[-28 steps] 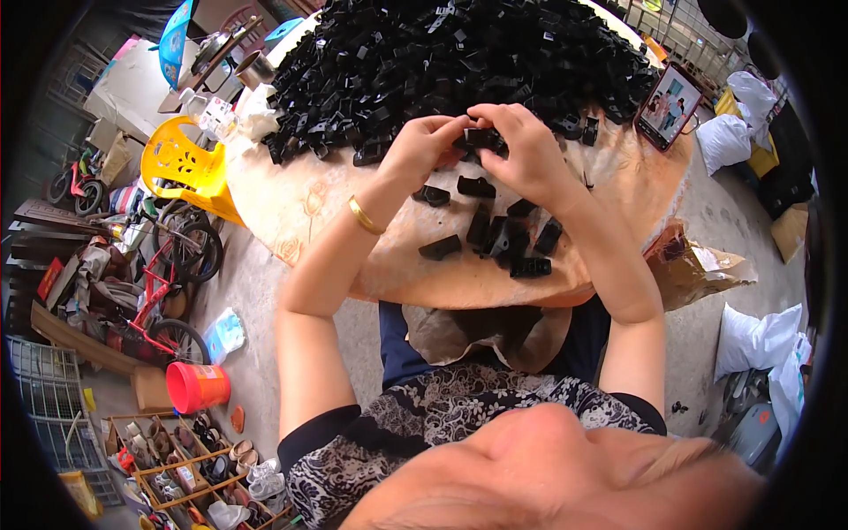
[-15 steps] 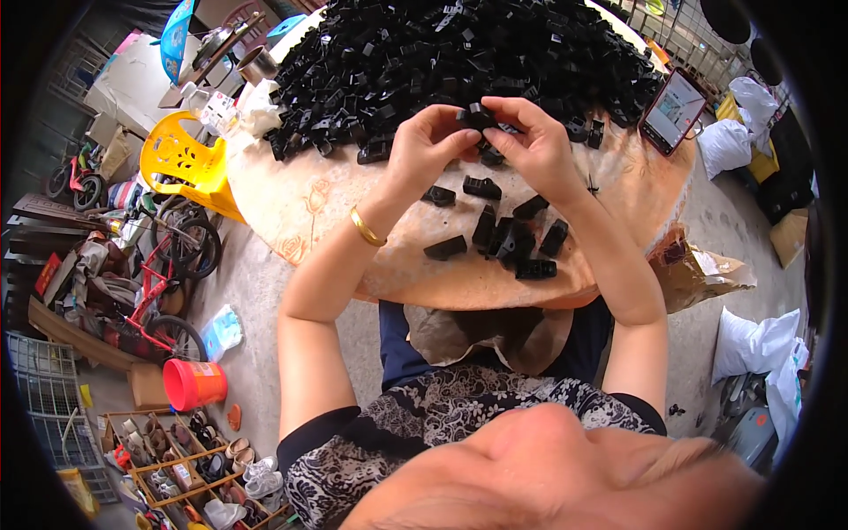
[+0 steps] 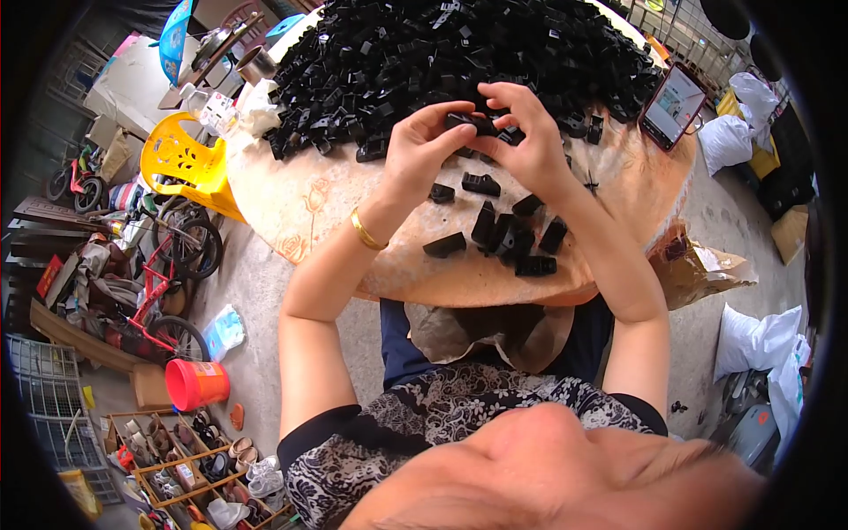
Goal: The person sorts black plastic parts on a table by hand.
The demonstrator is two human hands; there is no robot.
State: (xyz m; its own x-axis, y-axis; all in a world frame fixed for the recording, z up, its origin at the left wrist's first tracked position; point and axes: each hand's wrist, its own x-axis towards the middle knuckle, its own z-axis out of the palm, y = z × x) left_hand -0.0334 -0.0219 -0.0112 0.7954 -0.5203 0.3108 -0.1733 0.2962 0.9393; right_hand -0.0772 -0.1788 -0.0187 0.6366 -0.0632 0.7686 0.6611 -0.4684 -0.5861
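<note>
Above the near edge of a big heap of black plastic parts [image 3: 424, 79], my two hands meet around one small black plastic part [image 3: 466, 121]. My left hand [image 3: 424, 146] pinches it between thumb and fingers. My right hand [image 3: 533, 146] has its thumb against the part's right side, its fingers curved and the index finger raised off it. Fingers partly hide the part's shape. Nearer me on the table, several loose black parts [image 3: 512, 238] lie in a small cluster, with an elongated one [image 3: 480, 184] just below my hands.
A peach patterned cloth covers the round table [image 3: 353, 256]. A phone [image 3: 672, 108] stands upright at its right. A yellow chair [image 3: 185, 159] is at the left, with a red bucket [image 3: 196, 384] and bicycle [image 3: 157, 291] on the floor. An open cardboard box [image 3: 698, 274] sits by the right edge.
The held part has turned to lie more sideways and moved slightly left and down. My right index finger has lifted away from it; the parts on the table look unmoved.
</note>
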